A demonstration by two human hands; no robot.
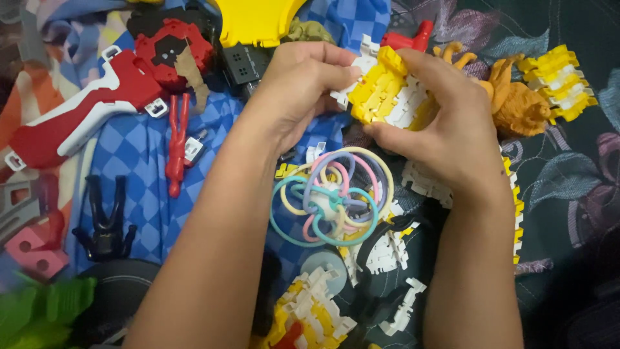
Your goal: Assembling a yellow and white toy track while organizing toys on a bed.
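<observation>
Underneath everything, a blue checked cloth (139, 161) at left and a dark floral cloth (568, 194) at right. Over the left part, a red-and-white launcher (77, 110), slanted, with a red round toy (171, 48) just above its upper end and a yellow curved piece (255, 19) at the top edge. In the middle, two forearms reaching up from the bottom edge. Left hand (300, 84) and right hand (445, 123) together, both clamped on a yellow-and-white block cluster (384, 94): left fingertips pinching its upper left edge, right thumb under it and right fingers curled over its top and right side. Cluster held between the hands, raised above the pile, tilted. Directly below the hands, a ring ball (332, 194) of pastel loops, lying near the left wrist. Right of the right hand, an orange figure (516, 100), and beside that a second block cluster (558, 81), well apart from the held one. Lower down, loose white and yellow blocks (316, 310) between the forearms. At left, a red clip (176, 145) and a black claw toy (106, 220) on the blue cloth.
</observation>
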